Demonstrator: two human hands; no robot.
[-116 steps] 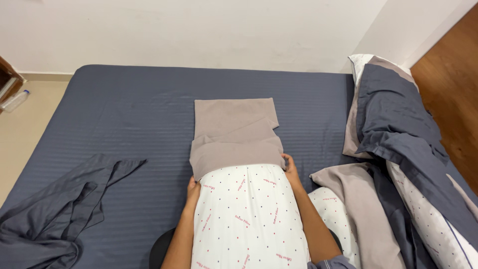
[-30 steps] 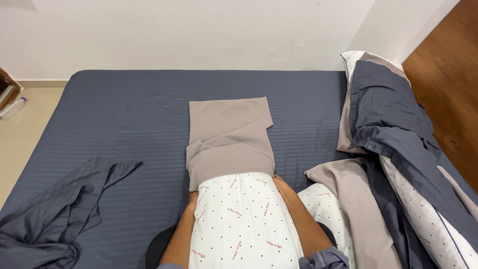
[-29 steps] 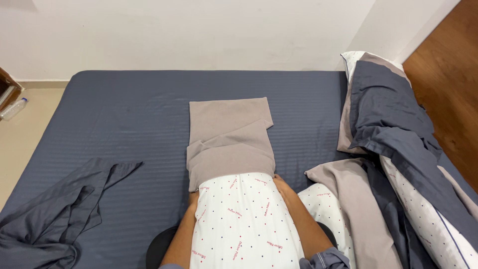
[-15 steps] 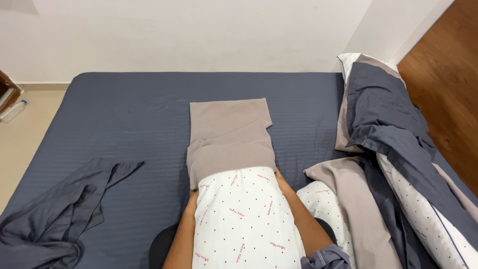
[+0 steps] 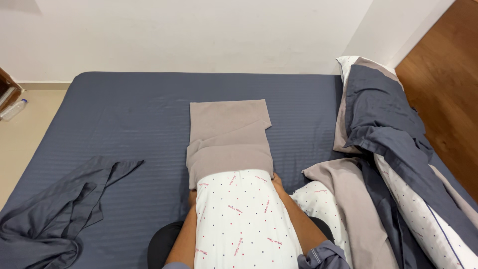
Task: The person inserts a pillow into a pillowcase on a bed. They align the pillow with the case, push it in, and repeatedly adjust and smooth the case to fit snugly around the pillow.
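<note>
Item: white dotted pillow (image 5: 244, 219), near edge of bed (image 5: 124, 114), its far end sunk slightly deeper into taupe pillowcase (image 5: 228, 139) than a moment ago; left hand (image 5: 192, 197) and right hand (image 5: 277, 182) fingers clamped on the case mouth.

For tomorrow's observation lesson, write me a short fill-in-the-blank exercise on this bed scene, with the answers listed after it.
1. The white dotted pillow is partly inside a taupe fabric pillowcase lying on a dark ____ bed sheet.
2. The right hand grips the pillowcase's ____ edge.
3. A crumpled dark grey cloth lies on the person's ____ side.

Answers: blue; open; left
</note>
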